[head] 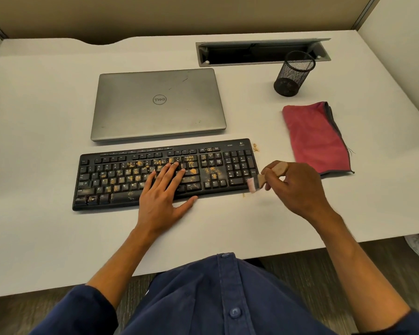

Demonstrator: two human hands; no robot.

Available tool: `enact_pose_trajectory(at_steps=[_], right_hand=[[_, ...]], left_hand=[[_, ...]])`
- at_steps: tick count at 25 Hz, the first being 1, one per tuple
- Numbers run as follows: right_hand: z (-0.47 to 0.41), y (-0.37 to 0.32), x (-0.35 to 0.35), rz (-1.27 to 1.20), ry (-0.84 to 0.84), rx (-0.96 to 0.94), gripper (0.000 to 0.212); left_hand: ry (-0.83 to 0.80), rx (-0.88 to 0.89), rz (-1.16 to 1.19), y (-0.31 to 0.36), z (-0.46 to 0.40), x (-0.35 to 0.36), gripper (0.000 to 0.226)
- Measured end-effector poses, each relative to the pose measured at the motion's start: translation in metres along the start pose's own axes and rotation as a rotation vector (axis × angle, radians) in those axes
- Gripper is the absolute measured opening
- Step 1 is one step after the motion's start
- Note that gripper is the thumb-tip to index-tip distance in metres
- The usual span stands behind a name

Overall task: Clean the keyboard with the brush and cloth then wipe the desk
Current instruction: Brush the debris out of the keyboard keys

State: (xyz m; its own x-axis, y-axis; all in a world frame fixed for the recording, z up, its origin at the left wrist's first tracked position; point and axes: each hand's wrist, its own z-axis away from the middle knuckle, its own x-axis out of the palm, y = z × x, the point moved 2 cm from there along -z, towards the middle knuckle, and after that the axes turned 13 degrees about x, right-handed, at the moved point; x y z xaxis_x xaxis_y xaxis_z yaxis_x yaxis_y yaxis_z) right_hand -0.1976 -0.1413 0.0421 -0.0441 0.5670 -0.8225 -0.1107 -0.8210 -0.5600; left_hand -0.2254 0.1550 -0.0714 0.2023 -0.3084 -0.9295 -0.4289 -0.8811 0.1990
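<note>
Fingers (pixel 273 169) of right hand (pixel 298 187) seemingly pinch brush (pixel 260 180); left hand (pixel 163 193) flat on keyboard (pixel 121 175).

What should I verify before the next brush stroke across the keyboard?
1. Small wooden-handled brush gripped by right hand: ok.
2. Black dusty keyboard steadied by flat left hand: ok.
3. Bristles on the keys: not ok, they sit at the right edge.
4. Keys free of tan crumbs: not ok.
5. Folded red cloth within reach on the white desk: ok.
</note>
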Motion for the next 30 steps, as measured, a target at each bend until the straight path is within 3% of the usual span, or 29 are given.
enact_pose_trajectory(at_steps=[4,9,11,14,16,18,22,30], right_hand=[[0.010,-0.005,0.013,-0.073,-0.051,-0.045,0.027],[-0.001,0.016,-0.006,0.063,0.080,0.070,0.036],[-0.004,0.014,-0.008,0.002,0.130,0.057,0.033],[-0.008,0.001,-0.001,-0.146,0.053,0.035,0.029],[-0.014,0.003,0.002,-0.053,0.019,0.037,0.035],[-0.020,0.009,-0.001,0.070,0.088,0.035,0.041],[-0.038,0.000,-0.001,0.016,0.206,-0.050,0.041],[-0.073,-0.017,0.016,0.178,0.070,0.003,0.048]], left_hand=[[-0.008,0.004,-0.005,0.000,-0.001,0.000,0.077],[-0.008,0.001,-0.004,0.000,-0.001,-0.001,0.077],[-0.013,0.001,-0.005,0.000,0.000,-0.001,0.078],[-0.016,0.000,-0.006,-0.001,0.000,-0.001,0.078],[-0.019,0.001,-0.004,-0.001,0.000,-0.001,0.077],[-0.020,0.000,-0.008,0.000,0.000,-0.001,0.078],[-0.012,-0.001,-0.005,0.000,0.000,-0.001,0.077],[-0.014,0.003,-0.023,0.001,0.000,-0.001,0.076]])
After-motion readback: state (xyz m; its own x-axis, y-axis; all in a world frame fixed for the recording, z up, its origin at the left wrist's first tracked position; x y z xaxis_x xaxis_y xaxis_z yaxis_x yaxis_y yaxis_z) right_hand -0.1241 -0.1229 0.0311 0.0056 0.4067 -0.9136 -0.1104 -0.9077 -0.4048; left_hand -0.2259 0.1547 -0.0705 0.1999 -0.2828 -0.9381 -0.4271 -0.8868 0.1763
